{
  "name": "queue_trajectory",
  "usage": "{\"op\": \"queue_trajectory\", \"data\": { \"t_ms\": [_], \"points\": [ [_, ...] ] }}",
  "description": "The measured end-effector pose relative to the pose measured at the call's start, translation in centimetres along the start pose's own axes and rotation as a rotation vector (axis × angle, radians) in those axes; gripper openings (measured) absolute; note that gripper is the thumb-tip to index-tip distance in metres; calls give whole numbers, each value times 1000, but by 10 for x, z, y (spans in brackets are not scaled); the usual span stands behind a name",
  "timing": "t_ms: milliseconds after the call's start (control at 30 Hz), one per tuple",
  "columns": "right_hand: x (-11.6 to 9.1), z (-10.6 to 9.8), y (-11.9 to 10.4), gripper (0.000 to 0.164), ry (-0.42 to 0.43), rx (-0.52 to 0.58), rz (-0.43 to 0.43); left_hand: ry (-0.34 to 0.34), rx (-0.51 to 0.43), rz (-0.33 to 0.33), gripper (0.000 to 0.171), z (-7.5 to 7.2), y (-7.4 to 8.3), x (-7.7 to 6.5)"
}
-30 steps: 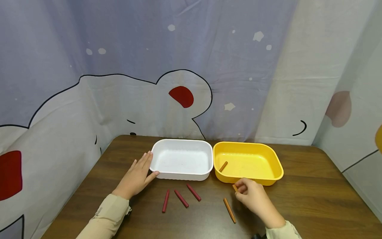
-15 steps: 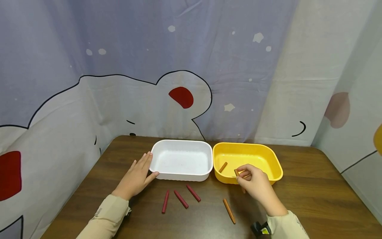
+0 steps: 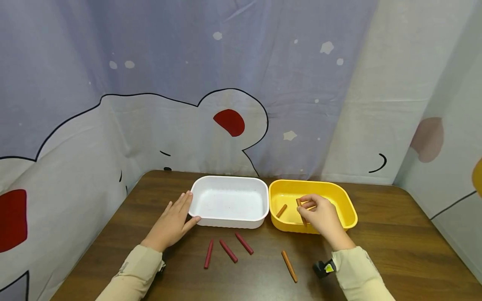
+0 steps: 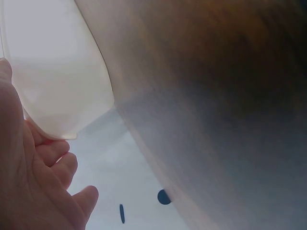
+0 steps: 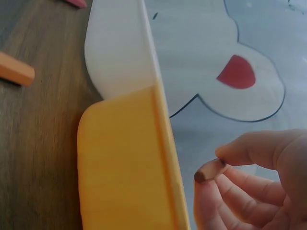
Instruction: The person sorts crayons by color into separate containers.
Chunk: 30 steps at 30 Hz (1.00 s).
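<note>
Pale, lightly creased cloth printed with smooth black outlines hangs at the left and runs on behind the wood-grained, faintly glossy table. The left hand, below a crinkled beige sleeve, lies open with fingers extended, fingertips and thumb touching the left end of the white tray, a smooth, round-cornered rectangle. In front lie three slim, dull red sticks, slanting differently. Farther right, an orange-brown stick, flat-faced in the right wrist view, lies on the wood. The glossy yellow tray stands just beside the white one; inside, a short brown stick leans at its left end. Over this tray the right hand pinches another brown stick, tilted, between thumb and curled fingers.
</note>
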State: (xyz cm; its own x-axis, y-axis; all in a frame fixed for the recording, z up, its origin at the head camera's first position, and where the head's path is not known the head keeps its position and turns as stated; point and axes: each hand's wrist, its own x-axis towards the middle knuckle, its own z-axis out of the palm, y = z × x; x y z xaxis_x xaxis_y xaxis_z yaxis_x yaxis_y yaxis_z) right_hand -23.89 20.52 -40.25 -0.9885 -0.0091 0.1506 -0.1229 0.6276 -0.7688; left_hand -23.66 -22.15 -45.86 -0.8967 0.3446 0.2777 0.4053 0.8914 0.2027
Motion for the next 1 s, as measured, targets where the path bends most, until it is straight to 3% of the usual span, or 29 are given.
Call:
{"op": "queue_trajectory", "data": {
  "t_ms": [533, 1000],
  "points": [
    [39, 18, 23, 26, -100, 7, 95, -3, -13, -5, 78, 0, 0, 0],
    [52, 29, 29, 17, -156, -33, 133, -3, -18, -3, 78, -1, 2, 0]
  ]
}}
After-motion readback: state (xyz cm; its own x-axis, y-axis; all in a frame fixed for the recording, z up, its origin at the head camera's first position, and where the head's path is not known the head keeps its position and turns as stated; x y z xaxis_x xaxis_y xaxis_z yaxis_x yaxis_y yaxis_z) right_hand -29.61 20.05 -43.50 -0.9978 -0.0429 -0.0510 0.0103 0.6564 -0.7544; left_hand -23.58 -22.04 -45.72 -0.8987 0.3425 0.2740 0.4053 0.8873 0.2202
